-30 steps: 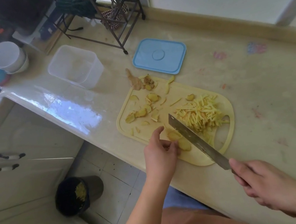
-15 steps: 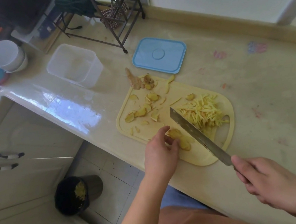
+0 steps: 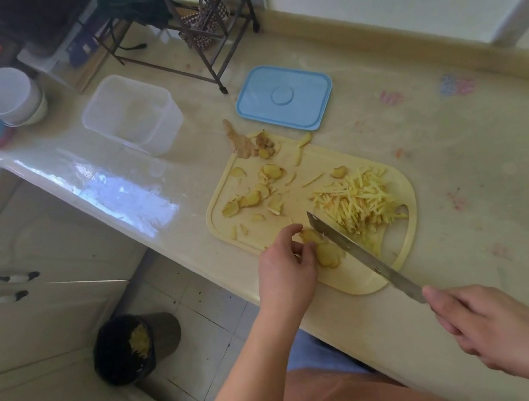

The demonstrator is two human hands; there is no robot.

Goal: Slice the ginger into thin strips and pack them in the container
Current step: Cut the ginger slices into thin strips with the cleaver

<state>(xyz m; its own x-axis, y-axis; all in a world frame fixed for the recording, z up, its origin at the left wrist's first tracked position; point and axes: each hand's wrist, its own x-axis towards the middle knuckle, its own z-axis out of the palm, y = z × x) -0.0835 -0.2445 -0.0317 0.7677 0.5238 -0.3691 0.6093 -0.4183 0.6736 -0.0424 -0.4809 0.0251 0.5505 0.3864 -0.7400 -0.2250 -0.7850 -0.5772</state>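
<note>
L hand (image 3: 284, 266) pinches stacked ginger slices (image 3: 325, 251) on cutting board (image 3: 401, 262), fingertips touching them just beside the knife (image 3: 361, 254); R hand (image 3: 494, 326) is curled round its handle. Cut strips (image 3: 357, 203) lie beyond the blade, container (image 3: 134, 117) sits well apart w/ no ginger in it. Risk: slices slip & blade meets fingertips, or strips come out thick.

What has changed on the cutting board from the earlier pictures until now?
The knife, held in the right hand, slid a little toward the left hand, whose fingers kept adjusting the ginger slices. Nothing was let go. The strips, container and lid stayed put.
</note>
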